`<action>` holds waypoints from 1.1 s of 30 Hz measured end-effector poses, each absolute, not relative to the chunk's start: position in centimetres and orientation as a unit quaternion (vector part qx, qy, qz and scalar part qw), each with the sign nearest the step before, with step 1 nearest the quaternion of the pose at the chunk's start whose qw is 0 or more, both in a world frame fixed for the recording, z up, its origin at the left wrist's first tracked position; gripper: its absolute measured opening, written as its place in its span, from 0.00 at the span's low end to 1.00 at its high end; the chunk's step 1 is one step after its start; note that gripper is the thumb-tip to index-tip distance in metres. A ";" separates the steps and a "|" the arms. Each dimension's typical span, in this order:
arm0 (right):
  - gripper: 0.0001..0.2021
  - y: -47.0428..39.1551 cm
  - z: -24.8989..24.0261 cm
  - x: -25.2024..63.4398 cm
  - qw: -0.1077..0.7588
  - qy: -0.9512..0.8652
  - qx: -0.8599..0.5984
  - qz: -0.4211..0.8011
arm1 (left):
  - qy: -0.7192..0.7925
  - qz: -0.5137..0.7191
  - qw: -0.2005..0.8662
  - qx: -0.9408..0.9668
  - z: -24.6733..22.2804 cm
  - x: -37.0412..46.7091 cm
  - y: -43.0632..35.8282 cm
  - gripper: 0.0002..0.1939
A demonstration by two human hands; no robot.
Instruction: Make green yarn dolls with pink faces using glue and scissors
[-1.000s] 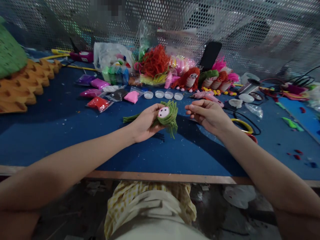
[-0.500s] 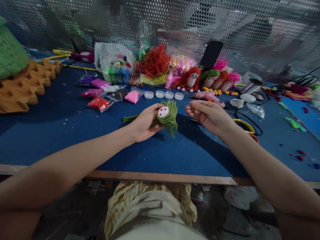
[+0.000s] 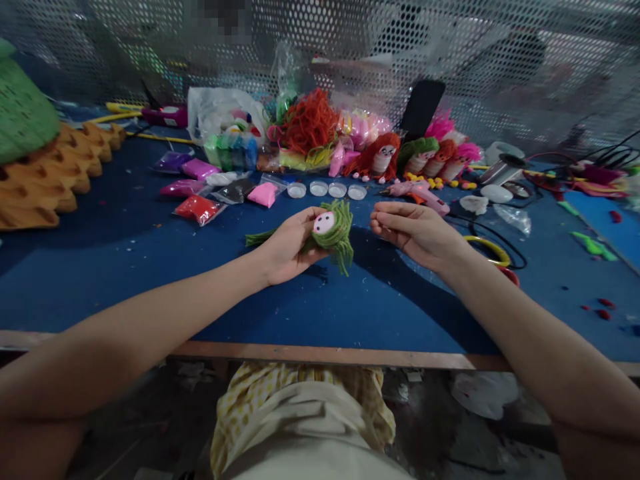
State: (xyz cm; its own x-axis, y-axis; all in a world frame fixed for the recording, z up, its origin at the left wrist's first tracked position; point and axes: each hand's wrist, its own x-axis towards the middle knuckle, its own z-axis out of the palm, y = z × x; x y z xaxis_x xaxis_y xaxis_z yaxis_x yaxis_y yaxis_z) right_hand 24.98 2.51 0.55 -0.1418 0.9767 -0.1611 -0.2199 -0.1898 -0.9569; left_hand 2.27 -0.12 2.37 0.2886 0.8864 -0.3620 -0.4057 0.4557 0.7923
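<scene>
My left hand is closed around a doll with green yarn hair and a pale face with small dark dots. Its green yarn tail sticks out to the left, behind my wrist. To the right of the doll, apart from it, my right hand is raised over the table with fingertips pressed together. Whatever is between those fingertips, if anything, is too small to make out. Several small clear dishes stand in a row behind my hands. A pink glue gun lies just beyond my right hand.
On the blue table are bagged clay packs, red yarn, finished yarn dolls, a dark phone, a yellow ring with black cable, and an orange egg tray at left.
The doll's face has turned and shifted slightly left in my left hand. My right fingertips have drawn a little closer together.
</scene>
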 end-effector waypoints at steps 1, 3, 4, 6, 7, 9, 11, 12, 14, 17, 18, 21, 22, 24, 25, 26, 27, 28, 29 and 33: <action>0.15 2.5 0.5 25.0 0.474 -0.426 -0.446 0.628 | 0.411 0.434 0.747 0.292 2.4 2.3 -0.1 0.11; 0.17 2.4 0.5 25.0 0.473 -0.431 -0.445 0.627 | 0.410 0.435 0.747 0.292 2.4 2.3 -0.1 0.11; 0.18 2.4 0.5 25.1 0.474 -0.432 -0.447 0.623 | 0.410 0.435 0.747 0.291 2.4 2.4 -0.1 0.11; 0.18 2.4 0.6 25.1 0.474 -0.436 -0.460 0.611 | 0.412 0.435 0.747 0.290 2.5 2.4 -0.1 0.12; 0.17 2.4 0.6 25.1 0.471 -0.441 -0.467 0.605 | 0.412 0.435 0.746 0.290 2.5 2.4 -0.1 0.12; 0.15 2.4 0.6 25.2 0.466 -0.450 -0.476 0.594 | 0.410 0.436 0.748 0.289 2.5 2.4 -0.1 0.12; 0.13 2.4 0.7 25.1 0.462 -0.453 -0.476 0.596 | 0.406 0.434 0.751 0.288 2.4 2.3 -0.1 0.12; 0.12 2.4 0.8 25.1 0.460 -0.452 -0.473 0.601 | 0.405 0.434 0.752 0.288 2.4 2.3 -0.1 0.12; 0.12 2.4 0.9 25.1 0.453 -0.448 -0.467 0.613 | 0.404 0.435 0.752 0.287 2.2 2.2 -0.1 0.11; 0.12 2.4 1.2 25.0 0.444 -0.452 -0.458 0.624 | 0.403 0.436 0.751 0.290 2.1 2.2 0.0 0.11; 0.12 2.4 1.3 25.0 0.441 -0.453 -0.455 0.627 | 0.402 0.435 0.751 0.291 2.2 2.2 0.0 0.11; 0.12 2.3 1.5 24.9 0.440 -0.448 -0.443 0.640 | 0.406 0.436 0.750 0.287 2.4 2.3 0.0 0.12; 0.12 2.2 1.5 24.9 0.443 -0.443 -0.440 0.643 | 0.409 0.436 0.749 0.285 2.5 2.3 -0.1 0.12; 0.12 2.2 1.4 24.9 0.449 -0.429 -0.441 0.648 | 0.410 0.435 0.749 0.284 2.5 2.4 -0.1 0.12; 0.12 2.2 1.4 24.9 0.453 -0.419 -0.446 0.648 | 0.409 0.435 0.750 0.285 2.5 2.3 -0.1 0.12; 0.11 2.3 1.3 24.9 0.457 -0.410 -0.452 0.647 | 0.405 0.435 0.752 0.286 2.4 2.3 -0.1 0.12; 0.09 2.3 1.2 24.9 0.462 -0.402 -0.457 0.645 | 0.401 0.435 0.754 0.287 2.3 2.3 0.0 0.11; 0.08 2.4 1.0 24.9 0.465 -0.397 -0.461 0.643 | 0.397 0.436 0.754 0.288 2.2 2.2 0.0 0.11; 0.08 2.5 0.9 24.9 0.468 -0.395 -0.463 0.641 | 0.396 0.437 0.755 0.288 2.1 2.2 0.0 0.11; 0.10 2.9 0.4 25.2 0.465 -0.398 -0.454 0.647 | 0.406 0.435 0.751 0.286 2.2 2.1 0.0 0.10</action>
State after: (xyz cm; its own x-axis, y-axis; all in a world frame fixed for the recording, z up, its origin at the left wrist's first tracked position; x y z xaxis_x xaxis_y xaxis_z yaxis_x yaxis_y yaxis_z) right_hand 25.19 2.92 0.37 -0.1547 0.9637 -0.2174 -0.2395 -0.2501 -0.9381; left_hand 2.14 -0.02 2.18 0.2913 0.8859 -0.3611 -0.4206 0.4576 0.7834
